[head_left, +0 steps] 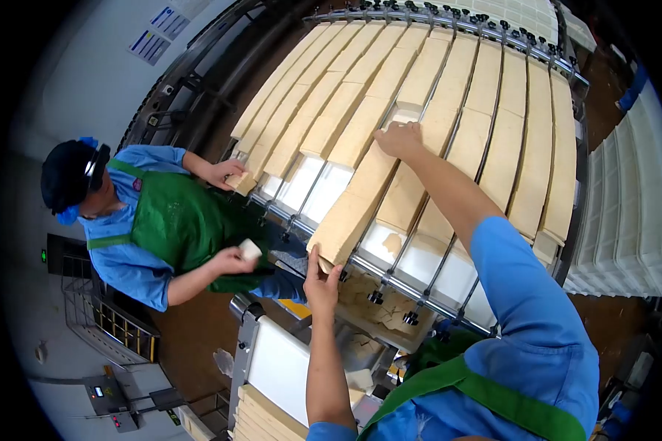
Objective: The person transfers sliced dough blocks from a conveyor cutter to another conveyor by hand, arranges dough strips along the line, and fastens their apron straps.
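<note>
A long pale-yellow food slab [353, 206] lies lengthwise between my hands on the slatted table. It looks like cheese or tofu; I cannot tell which. My left hand [321, 287] grips its near end, fingers along the side and thumb at the edge, where the slab reaches the front rail. At the far end, my right hand [400, 140] is closed over the slab's end with fingers bent down. A short bare white gap [404, 115] shows just beyond my right fingers. More slabs [485, 147] lie in rows on both sides, separated by thin metal rods.
A co-worker [162, 213] in a green apron stands at the left, one hand on a slab end, the other holding a small white piece. Below the front rail [390, 283] sits a bin of scraps [379, 298]. A white conveyor [276, 360] carries slabs. Stacked white trays [625, 198] stand right.
</note>
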The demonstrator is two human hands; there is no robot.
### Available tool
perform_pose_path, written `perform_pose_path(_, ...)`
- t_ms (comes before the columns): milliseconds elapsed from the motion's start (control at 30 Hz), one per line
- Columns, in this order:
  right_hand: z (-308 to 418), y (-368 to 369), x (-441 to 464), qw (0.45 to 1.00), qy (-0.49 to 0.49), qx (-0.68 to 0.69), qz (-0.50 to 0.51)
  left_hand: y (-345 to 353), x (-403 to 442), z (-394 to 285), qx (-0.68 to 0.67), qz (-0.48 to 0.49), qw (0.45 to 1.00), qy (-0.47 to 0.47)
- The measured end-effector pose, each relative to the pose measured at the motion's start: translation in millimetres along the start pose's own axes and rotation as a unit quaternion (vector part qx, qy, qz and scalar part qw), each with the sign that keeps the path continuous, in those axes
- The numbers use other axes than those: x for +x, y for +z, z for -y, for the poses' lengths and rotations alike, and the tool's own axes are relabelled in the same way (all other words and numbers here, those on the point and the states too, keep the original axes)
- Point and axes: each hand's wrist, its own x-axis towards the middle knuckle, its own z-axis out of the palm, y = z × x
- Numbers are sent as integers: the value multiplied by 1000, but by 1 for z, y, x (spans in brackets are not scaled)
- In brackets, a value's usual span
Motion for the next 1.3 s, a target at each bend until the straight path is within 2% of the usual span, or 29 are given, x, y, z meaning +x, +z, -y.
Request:
perform_pose_path(67,-8,22,16,992,-9,-6,-127,7,9,2,-8,-1,1000,12)
perform_pose_path(133,-11,11,21,995,-6,10,-95,13,17,5,-15,-5,1000,24)
perform_pose_path(200,-14,6,25,997,-2,28,-66,21,28,6,-21,17,1000,-9)
perform_pose_path(267,-19,2,29,996,-31,-22,-77,33,35,4,-36,21,999,8)
perform_pose_path(300,-19,0,27,996,-29,-20,-82,39,40,5,-57,54,997,19)
perform_pose_path(333,-19,2,18,984,-61,-23,-164,44,46,4,-80,87,993,28)
perform_pose_path(367,-18,6,8,965,-94,-27,-242,47,50,4,-12,98,994,43)
perform_pose_path(400,-12,5,-5,966,-96,-30,-240,49,54,2,-15,96,994,41)
perform_pose_path(467,2,5,-42,970,-114,11,-213,53,64,-1,86,49,993,67)
perform_pose_path(500,1,17,-61,939,-196,19,-280,54,66,-5,114,29,991,61)
perform_pose_path(533,-2,25,-91,945,-203,13,-255,53,59,-4,145,9,988,45)
perform_pose_path(567,-2,19,-121,941,-261,36,-211,55,51,1,49,-40,998,23)
perform_pose_path(600,-1,17,-147,930,-319,61,-171,53,42,2,6,-76,997,24)
perform_pose_path(667,-9,27,-196,928,-370,20,-45,44,10,-9,-28,-129,991,-22)
perform_pose_path(733,-15,40,-232,907,-420,-20,-24,37,-27,-13,-82,-162,983,-25)
perform_pose_path(800,-17,57,-243,895,-443,-44,-10,33,-61,-18,-82,-200,975,-54)
perform_pose_path(833,-17,71,-242,897,-420,-114,-78,30,-78,-6,-55,-221,973,-47)
perform_pose_path(867,-17,84,-242,889,-395,-180,-149,26,-95,16,106,-253,962,14)
perform_pose_path(967,6,65,-237,933,-300,-201,-6,18,-148,41,-15,-265,963,-37)
perform_pose_path(1000,8,70,-232,942,-272,-194,32,15,-165,48,58,-269,961,-29)
perform_pose_path(1067,14,68,-234,922,-319,-201,90,7,-194,41,68,-265,961,-46)
perform_pose_path(1100,12,75,-230,946,-277,-26,166,7,-208,48,47,-284,957,-43)
perform_pose_path(1133,8,84,-221,934,-215,142,246,6,-221,51,29,-294,954,-62)
perform_pose_path(1200,-22,135,-194,912,-324,239,86,3,-244,55,-4,-304,950,-72)
perform_pose_path(1267,-25,136,-203,915,-319,239,65,-1,-264,44,-29,-313,947,-69)
perform_pose_path(1300,-21,130,-209,926,-310,186,109,-2,-273,49,-38,-308,947,-76)
